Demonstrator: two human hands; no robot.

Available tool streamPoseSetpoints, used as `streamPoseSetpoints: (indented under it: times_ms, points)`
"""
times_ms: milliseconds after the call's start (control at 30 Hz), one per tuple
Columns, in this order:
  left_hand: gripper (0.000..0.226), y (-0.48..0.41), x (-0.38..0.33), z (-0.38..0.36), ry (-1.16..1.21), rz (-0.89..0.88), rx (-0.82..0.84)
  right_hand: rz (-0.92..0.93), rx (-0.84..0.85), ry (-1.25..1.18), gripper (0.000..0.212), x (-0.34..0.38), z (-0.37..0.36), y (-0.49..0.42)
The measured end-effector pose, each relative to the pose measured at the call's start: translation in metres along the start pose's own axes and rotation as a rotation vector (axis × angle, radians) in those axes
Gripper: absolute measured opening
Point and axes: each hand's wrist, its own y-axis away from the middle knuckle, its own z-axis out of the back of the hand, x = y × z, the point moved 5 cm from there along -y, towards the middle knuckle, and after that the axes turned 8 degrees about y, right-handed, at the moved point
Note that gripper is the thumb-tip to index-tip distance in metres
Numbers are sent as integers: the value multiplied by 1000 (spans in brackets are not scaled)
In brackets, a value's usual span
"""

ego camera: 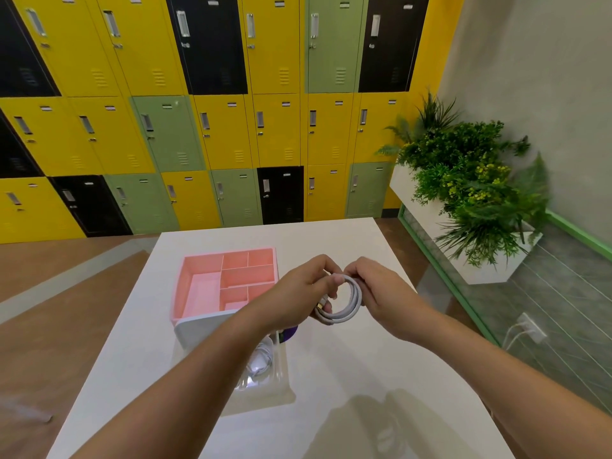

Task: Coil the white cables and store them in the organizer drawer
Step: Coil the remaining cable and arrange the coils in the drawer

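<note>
Head view: left hand [294,293] and right hand [381,293] both grip one coiled white cable [351,309], held between them above the table [364,376]. Open drawer [287,372] sits under the left wrist with a second white coil [260,362] inside. Pink organizer [198,279] is left of the left hand.

Head-worn (wide-angle), apparently angled downward.

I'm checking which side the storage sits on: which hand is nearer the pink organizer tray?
Left. The left hand holds the white cable coil beside the right edge of the pink organizer tray; the right hand grips the coil's other side, farther from the tray.
</note>
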Motion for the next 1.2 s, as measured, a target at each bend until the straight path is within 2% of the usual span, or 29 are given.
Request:
streamPoseSetpoints:
  times_ms: [133,300,433,633,800,1000,1133,1200]
  points:
    - [15,-2,4,3,-60,-13,-11,4,19,-37,16,1,4,-2]
    - [15,1,1,8,-209,-133,-127,-157,105,-234,20,-8,13,-2]
    - [13,1,1,9,-229,-185,-210,-267,178,-391,23,-7,12,4]
    - [14,4,3,11,-352,-245,-296,-335,213,-542,26,-2,8,8]
    - [20,6,7,10,-376,-231,-289,-309,164,-499,14,-2,6,9]
    - [19,9,8,8,-356,-167,-128,-284,137,-509,13,2,6,10]
    - [23,11,7,5,-445,-218,-205,-282,98,-541,10,5,7,8]
    - [22,11,8,6,-458,-241,-266,-303,66,-481,8,6,7,9]
